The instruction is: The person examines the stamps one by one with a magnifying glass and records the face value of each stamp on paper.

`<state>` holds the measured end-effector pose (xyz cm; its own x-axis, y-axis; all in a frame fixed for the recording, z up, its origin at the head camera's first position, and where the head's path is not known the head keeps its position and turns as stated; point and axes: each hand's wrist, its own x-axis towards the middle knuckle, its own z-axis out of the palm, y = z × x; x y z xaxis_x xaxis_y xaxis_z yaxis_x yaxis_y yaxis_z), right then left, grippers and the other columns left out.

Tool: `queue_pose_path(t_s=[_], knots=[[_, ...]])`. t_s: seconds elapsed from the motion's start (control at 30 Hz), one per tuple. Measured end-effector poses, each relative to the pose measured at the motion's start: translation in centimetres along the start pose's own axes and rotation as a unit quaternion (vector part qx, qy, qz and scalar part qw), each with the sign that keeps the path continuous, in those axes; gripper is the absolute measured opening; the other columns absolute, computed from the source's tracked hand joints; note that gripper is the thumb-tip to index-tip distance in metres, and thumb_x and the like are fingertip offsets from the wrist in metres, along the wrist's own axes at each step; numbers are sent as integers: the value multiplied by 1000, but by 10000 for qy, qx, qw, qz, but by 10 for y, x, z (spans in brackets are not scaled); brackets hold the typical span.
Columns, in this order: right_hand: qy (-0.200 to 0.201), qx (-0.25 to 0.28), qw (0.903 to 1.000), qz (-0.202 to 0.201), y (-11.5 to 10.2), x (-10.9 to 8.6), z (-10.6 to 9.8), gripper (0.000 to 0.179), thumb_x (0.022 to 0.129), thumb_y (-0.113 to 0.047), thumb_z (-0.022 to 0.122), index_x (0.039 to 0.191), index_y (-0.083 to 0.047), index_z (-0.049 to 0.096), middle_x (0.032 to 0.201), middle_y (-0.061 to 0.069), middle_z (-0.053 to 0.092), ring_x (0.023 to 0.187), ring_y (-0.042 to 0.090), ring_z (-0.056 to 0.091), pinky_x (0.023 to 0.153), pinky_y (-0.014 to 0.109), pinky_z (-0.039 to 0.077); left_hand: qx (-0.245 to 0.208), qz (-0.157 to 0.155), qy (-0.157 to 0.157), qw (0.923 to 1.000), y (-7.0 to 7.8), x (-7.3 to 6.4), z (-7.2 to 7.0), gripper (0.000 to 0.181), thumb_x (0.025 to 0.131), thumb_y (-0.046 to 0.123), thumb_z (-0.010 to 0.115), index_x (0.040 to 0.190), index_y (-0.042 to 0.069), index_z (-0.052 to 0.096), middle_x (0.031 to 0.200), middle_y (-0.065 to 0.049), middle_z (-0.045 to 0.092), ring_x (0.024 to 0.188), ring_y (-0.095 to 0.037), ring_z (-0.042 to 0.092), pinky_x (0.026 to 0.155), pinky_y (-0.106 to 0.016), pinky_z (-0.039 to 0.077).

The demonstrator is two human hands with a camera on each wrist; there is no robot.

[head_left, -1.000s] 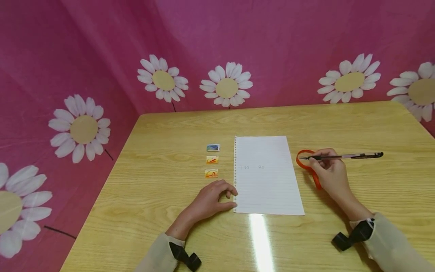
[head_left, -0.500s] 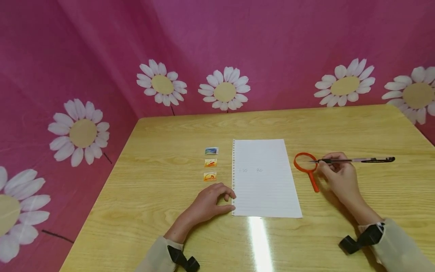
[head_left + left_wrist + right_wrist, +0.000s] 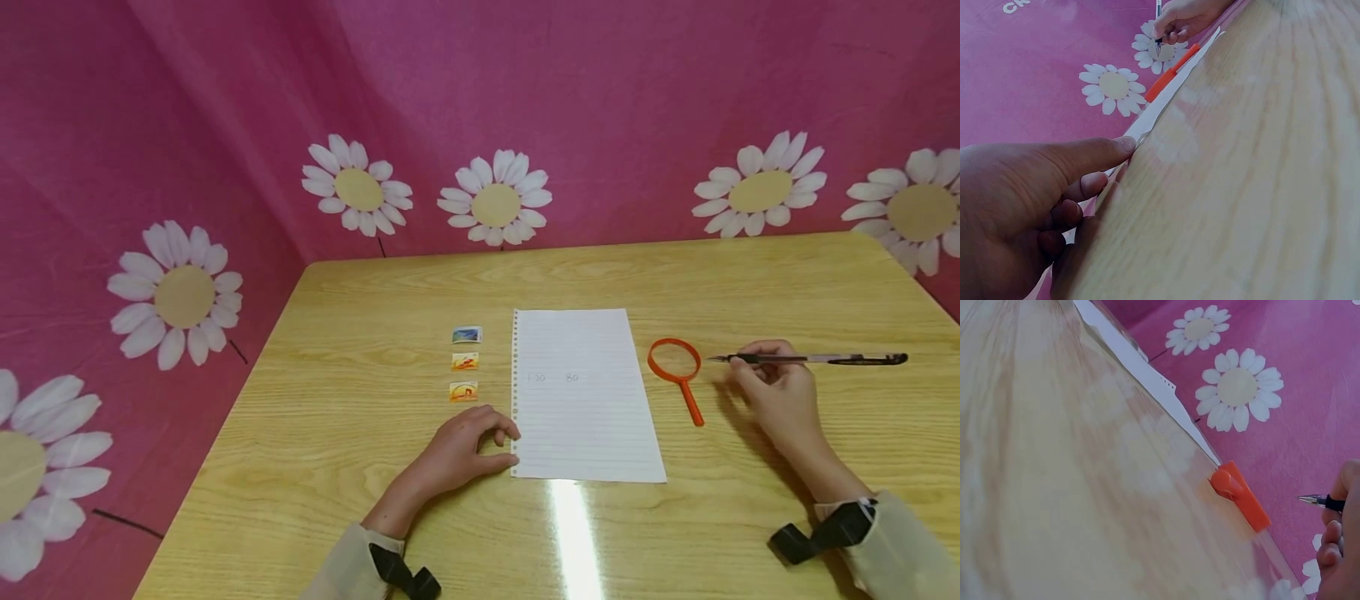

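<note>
A pen (image 3: 817,359) with a dark grip and cap is pinched in my right hand (image 3: 783,396), its tip pointing left, held over the table. In the right wrist view the pen's metal tip (image 3: 1313,499) stands clear of the tabletop. Just left of that hand lies a magnifying glass (image 3: 686,375) with an orange-red frame. My left hand (image 3: 465,442) rests at the lower left edge of a lined sheet of paper (image 3: 592,417), thumb and fingertips on its punched margin. Faint handwritten figures, with "80" at the right, show on the sheet.
Three small picture stamps or cards, a blue one (image 3: 467,334) and two yellow-orange ones, the middle card (image 3: 465,361) and the lower card (image 3: 463,391), lie in a column left of the sheet. A pink flowered cloth (image 3: 600,100) hangs behind the wooden table (image 3: 360,333).
My right hand has moved right with the pen, away from over the magnifying glass, which now shows whole. My left hand stays at the sheet's edge. The head view has shifted slightly.
</note>
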<state>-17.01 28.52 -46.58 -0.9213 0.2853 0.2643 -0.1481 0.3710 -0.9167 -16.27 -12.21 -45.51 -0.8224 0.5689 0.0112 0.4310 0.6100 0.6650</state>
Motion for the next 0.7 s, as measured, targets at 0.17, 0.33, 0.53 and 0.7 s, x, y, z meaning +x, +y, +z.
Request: queue_pose_path(t_s=[0.17, 0.33, 0.53, 0.7], knots=[[-13, 24, 10000, 49, 0, 0, -2, 15, 96, -7, 59, 97, -21, 56, 92, -16, 51, 62, -2, 47, 52, 14, 39, 3, 21, -16, 10000, 0, 0, 0, 21, 86, 26, 75, 104, 20, 65, 88, 9, 54, 87, -7, 49, 82, -24, 38], [91, -31, 9999, 118, 0, 1, -5, 14, 96, -9, 59, 97, -22, 55, 90, -16, 51, 59, -3, 46, 50, 15, 39, -10, 30, -17, 10000, -1, 1, 0, 21, 86, 26, 75, 104, 20, 65, 88, 9, 54, 86, -7, 49, 81, -24, 38], [157, -166, 9996, 173, 2, 2, -7, 14, 96, -11, 60, 96, -24, 54, 86, -14, 50, 57, -2, 47, 49, 14, 41, -90, -9, -43, 10000, -2, 1, 0, 20, 87, 27, 75, 103, 21, 65, 87, 9, 54, 85, -8, 49, 80, -23, 37], [176, -212, 9993, 249, 2, 1, -10, 12, 96, -13, 60, 96, -25, 55, 84, -16, 52, 62, -3, 49, 52, 13, 41, -119, -8, -37, 9999, -3, 0, 1, 20, 87, 27, 75, 103, 21, 65, 87, 10, 54, 85, -7, 49, 80, -24, 37]])
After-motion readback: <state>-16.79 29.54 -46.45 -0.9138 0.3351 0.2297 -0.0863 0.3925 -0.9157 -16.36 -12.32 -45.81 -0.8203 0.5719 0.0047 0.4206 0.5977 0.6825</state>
